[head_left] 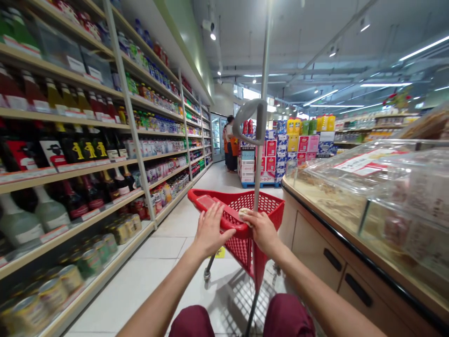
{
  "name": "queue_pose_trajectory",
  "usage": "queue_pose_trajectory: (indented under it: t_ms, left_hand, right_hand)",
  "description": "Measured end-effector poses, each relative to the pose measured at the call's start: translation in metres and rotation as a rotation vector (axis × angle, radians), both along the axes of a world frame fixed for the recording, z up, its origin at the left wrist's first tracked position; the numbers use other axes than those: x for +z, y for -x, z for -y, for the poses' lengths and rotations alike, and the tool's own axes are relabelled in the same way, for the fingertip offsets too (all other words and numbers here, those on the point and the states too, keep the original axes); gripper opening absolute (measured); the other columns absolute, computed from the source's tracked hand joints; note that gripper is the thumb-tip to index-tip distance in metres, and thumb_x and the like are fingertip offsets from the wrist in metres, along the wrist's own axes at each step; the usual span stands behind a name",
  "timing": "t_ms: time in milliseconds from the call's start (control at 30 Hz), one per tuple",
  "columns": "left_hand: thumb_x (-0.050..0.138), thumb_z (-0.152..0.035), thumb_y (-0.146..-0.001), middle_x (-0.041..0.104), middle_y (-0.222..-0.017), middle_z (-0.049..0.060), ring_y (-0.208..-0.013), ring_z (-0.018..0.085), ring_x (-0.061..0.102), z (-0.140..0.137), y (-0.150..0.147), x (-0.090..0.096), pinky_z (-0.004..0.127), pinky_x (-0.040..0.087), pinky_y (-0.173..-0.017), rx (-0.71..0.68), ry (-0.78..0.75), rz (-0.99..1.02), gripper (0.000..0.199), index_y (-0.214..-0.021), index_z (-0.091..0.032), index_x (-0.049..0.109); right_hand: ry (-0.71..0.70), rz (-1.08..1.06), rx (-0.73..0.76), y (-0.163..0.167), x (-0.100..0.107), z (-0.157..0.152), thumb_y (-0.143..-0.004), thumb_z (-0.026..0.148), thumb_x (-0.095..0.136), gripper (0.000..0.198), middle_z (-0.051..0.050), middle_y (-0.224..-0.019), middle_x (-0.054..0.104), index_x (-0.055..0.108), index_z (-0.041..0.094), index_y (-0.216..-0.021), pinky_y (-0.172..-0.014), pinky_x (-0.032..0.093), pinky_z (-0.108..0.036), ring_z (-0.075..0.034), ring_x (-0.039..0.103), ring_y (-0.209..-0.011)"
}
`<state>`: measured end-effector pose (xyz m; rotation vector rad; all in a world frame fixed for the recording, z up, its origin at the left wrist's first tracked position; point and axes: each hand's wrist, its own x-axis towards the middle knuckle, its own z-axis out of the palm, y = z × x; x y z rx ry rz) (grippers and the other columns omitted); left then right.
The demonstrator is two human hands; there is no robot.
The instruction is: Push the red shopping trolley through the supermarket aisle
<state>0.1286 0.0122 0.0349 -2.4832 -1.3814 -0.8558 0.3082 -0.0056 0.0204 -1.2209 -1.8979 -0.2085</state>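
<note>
Right before my knees stands a small red shopping cart (238,243) with a perforated plastic basket. My left hand (211,228) lies on the cart's near left rim, fingers stretched out and thumb apart, gripping nothing. Pressed against the rim close by, my right hand (261,233) is closed on a crumpled pale cloth (245,214), of which only a small part shows past the fingers. A grey pole (260,175) with a looped grey handle (250,122) rises from the cart.
Shelves of bottles and cans (87,161) line the left side. A wooden counter (315,243) with clear plastic covers borders the right. Stacked drink cartons (270,157) stand ahead, with people (230,145) beside them. White tiles (171,252) form the floor.
</note>
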Motion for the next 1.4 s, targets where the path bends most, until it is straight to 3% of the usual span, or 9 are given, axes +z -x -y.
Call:
queue_pose_trajectory:
  t_ms: [100, 233, 400, 567, 733, 933, 1100, 1233, 1400]
  left_hand:
    - [0.043, -0.05, -0.074, 0.033, -0.136, 0.014, -0.126, 0.026, 0.026, -0.009, -0.006, -0.004, 0.047, 0.023, -0.101, 0.044, 0.063, -0.049, 0.062, -0.123, -0.011, 0.038]
    - [0.044, -0.045, -0.075, 0.037, -0.134, 0.014, -0.124, 0.026, 0.03, -0.001, -0.024, -0.008, 0.045, 0.024, -0.1, 0.085, 0.003, -0.041, 0.056, -0.12, -0.011, 0.042]
    - [0.045, -0.051, -0.073, 0.045, -0.128, 0.011, -0.119, 0.024, 0.038, -0.003, -0.013, 0.002, 0.044, 0.026, -0.098, -0.036, -0.055, -0.1, 0.059, -0.121, -0.017, 0.042]
    - [0.037, -0.062, -0.073, 0.037, -0.134, 0.015, -0.124, 0.027, 0.029, -0.018, -0.009, 0.001, 0.045, 0.025, -0.099, 0.129, -0.006, -0.063, 0.07, -0.122, -0.012, 0.041]
    - [0.037, -0.061, -0.074, 0.046, -0.125, 0.019, -0.121, 0.031, 0.034, -0.008, -0.039, -0.002, 0.046, 0.03, -0.095, 0.196, -0.084, -0.065, 0.069, -0.118, -0.008, 0.045]
    - [0.051, -0.041, -0.073, 0.047, -0.125, 0.016, -0.12, 0.029, 0.035, 0.002, -0.045, -0.008, 0.047, 0.025, -0.099, 0.03, -0.151, -0.072, 0.054, -0.118, -0.012, 0.046]
    - [0.047, -0.035, -0.075, 0.047, -0.125, 0.014, -0.119, 0.027, 0.037, 0.006, -0.049, -0.003, 0.05, 0.025, -0.101, -0.039, -0.063, 0.064, 0.045, -0.115, -0.013, 0.048]
    - [0.037, -0.027, -0.081, 0.041, -0.132, 0.011, -0.123, 0.02, 0.033, 0.006, -0.064, 0.008, 0.047, 0.027, -0.101, -0.15, -0.007, 0.209, 0.045, -0.124, -0.016, 0.037]
    - [0.05, -0.021, -0.071, 0.043, -0.128, 0.017, -0.122, 0.026, 0.033, -0.007, -0.086, 0.007, 0.047, 0.029, -0.101, -0.179, -0.064, 0.059, 0.051, -0.12, -0.01, 0.041]
  right_hand:
    - [-0.006, -0.115, 0.017, 0.011, 0.007, 0.01, -0.07, 0.002, 0.04, 0.039, -0.001, -0.102, 0.063, 0.063, 0.022, -0.093, -0.083, 0.041, -0.033, -0.016, 0.055, -0.094]
    - [-0.049, -0.071, 0.043, 0.02, 0.012, 0.025, -0.067, 0.004, 0.045, 0.039, -0.002, -0.1, 0.062, 0.062, 0.022, -0.097, -0.081, 0.043, -0.032, -0.018, 0.053, -0.091]
    - [0.069, -0.089, -0.283, -0.036, 0.002, 0.021, -0.072, 0.008, 0.044, 0.028, -0.007, -0.092, 0.061, 0.064, 0.017, -0.089, -0.078, 0.043, -0.031, -0.019, 0.052, -0.087]
    - [0.164, -0.142, -0.382, -0.066, 0.007, 0.018, -0.072, 0.009, 0.042, 0.028, -0.005, -0.08, 0.06, 0.066, 0.018, -0.083, -0.069, 0.043, -0.026, -0.016, 0.055, -0.074]
    - [0.102, -0.074, -0.234, -0.04, 0.02, 0.037, -0.071, 0.017, 0.049, 0.027, -0.003, -0.087, 0.057, 0.064, 0.022, -0.093, -0.069, 0.043, -0.025, -0.015, 0.054, -0.078]
    - [0.0, -0.084, -0.472, -0.062, 0.01, 0.034, -0.071, 0.019, 0.049, 0.026, -0.007, -0.089, 0.056, 0.064, 0.02, -0.093, -0.073, 0.044, -0.032, -0.021, 0.052, -0.084]
    - [-0.03, -0.138, -0.232, -0.035, 0.012, 0.018, -0.073, 0.017, 0.046, 0.036, -0.011, -0.112, 0.054, 0.058, 0.015, -0.107, -0.091, 0.036, -0.038, -0.023, 0.047, -0.104]
    - [0.124, -0.314, -0.025, 0.0, 0.03, 0.012, -0.086, 0.034, 0.031, 0.045, -0.008, -0.119, 0.053, 0.039, 0.018, -0.127, -0.091, 0.036, -0.035, -0.02, 0.049, -0.108]
    - [0.185, -0.168, -0.206, -0.015, 0.033, -0.005, -0.089, 0.037, 0.022, 0.043, -0.006, -0.104, 0.062, 0.046, 0.02, -0.121, -0.085, 0.035, -0.033, -0.018, 0.056, -0.097]
